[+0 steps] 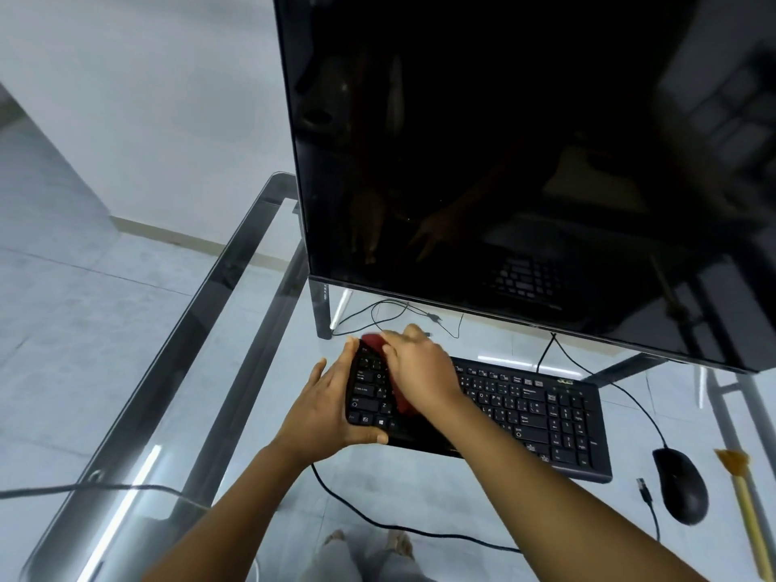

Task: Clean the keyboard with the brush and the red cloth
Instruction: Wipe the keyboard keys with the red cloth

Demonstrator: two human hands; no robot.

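A black keyboard (529,417) lies on the glass desk (235,329) in front of the monitor. My left hand (327,409) grips its left end, thumb under the front edge and fingers over the far edge. My right hand (420,367) presses the red cloth (373,343) onto the keys at the left part of the keyboard; most of the cloth is hidden under the hand. The brush (745,497), with a pale yellow handle and tan bristles, lies on the desk at the far right, apart from both hands.
A large dark monitor (525,161) stands close behind the keyboard. A black mouse (682,485) lies right of the keyboard beside a loose cable plug (642,485). Black cables run across the desk front (378,518) and behind the keyboard. The desk's left edge is near.
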